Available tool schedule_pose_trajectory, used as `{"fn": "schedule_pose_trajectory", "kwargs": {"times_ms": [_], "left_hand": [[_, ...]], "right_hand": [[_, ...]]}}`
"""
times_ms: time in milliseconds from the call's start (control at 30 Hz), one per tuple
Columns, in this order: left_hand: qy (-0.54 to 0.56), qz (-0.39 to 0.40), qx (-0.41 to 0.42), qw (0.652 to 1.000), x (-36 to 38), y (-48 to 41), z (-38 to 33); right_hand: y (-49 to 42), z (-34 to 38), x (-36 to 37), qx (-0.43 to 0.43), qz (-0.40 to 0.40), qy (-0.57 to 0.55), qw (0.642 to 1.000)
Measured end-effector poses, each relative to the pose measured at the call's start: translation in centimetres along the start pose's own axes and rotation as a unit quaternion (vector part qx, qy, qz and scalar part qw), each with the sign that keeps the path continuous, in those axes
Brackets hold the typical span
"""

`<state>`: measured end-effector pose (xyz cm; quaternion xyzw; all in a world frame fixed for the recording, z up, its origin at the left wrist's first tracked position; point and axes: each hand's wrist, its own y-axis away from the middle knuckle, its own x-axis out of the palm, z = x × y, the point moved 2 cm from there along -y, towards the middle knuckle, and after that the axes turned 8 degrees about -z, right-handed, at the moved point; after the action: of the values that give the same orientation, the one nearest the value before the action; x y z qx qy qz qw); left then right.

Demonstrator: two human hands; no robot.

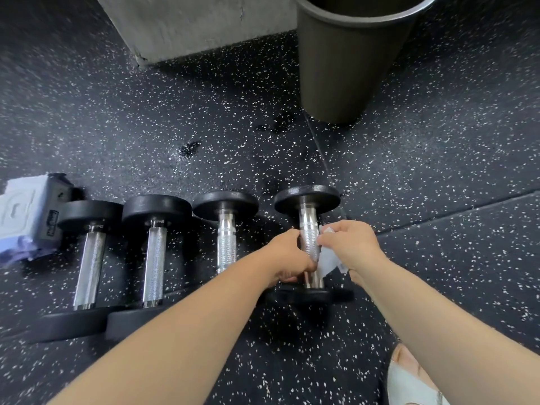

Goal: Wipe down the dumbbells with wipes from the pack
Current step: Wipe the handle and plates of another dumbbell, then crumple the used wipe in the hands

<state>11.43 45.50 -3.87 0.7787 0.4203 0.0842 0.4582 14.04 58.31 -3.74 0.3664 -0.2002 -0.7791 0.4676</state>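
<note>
Several dumbbells with black ends and chrome handles lie side by side on the speckled black floor. My left hand (287, 255) grips the handle of the rightmost dumbbell (308, 220). My right hand (352, 247) holds a white wipe (328, 261) against the right side of that same handle. The three other dumbbells (226, 238) (155, 247) (90, 252) lie untouched to the left. The wipes pack (27, 217), pale blue-grey with a dark lid, sits at the far left edge beside them.
A dark round bin (344, 62) stands behind the dumbbells at the upper right. A grey concrete block (187, 24) rises at the top middle. A shoe (409, 378) shows at the bottom right. Wet patches (190, 149) mark the floor.
</note>
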Motion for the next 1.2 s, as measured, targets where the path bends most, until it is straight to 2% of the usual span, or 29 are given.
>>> {"fn": "schedule_pose_trajectory", "kwargs": {"times_ms": [300,467,733,867,1000,1200], "left_hand": [[-0.062,-0.037,0.005,0.997,-0.3,0.9,-1.5],[-0.111,-0.065,0.048,0.991,-2.7,4.2,-5.0],[-0.065,-0.068,0.072,0.993,-6.4,13.5,-10.7],[-0.039,-0.096,0.093,0.990,-8.0,19.2,-12.4],[0.000,-0.127,0.126,0.984,-9.2,24.9,-14.1],[0.063,-0.147,0.180,0.971,-10.1,30.4,-15.8]], "right_hand": [[0.0,0.8,0.0,0.005,-0.016,0.012,1.000],[2.0,3.4,-1.1,-0.020,-0.012,0.029,0.999],[8.0,10.7,-4.3,-0.070,0.039,0.084,0.993],[12.3,14.0,-6.2,-0.064,0.065,0.090,0.992],[17.2,17.2,-8.4,-0.109,0.025,0.073,0.991],[23.5,20.7,-8.8,-0.122,0.072,0.037,0.989]]}}
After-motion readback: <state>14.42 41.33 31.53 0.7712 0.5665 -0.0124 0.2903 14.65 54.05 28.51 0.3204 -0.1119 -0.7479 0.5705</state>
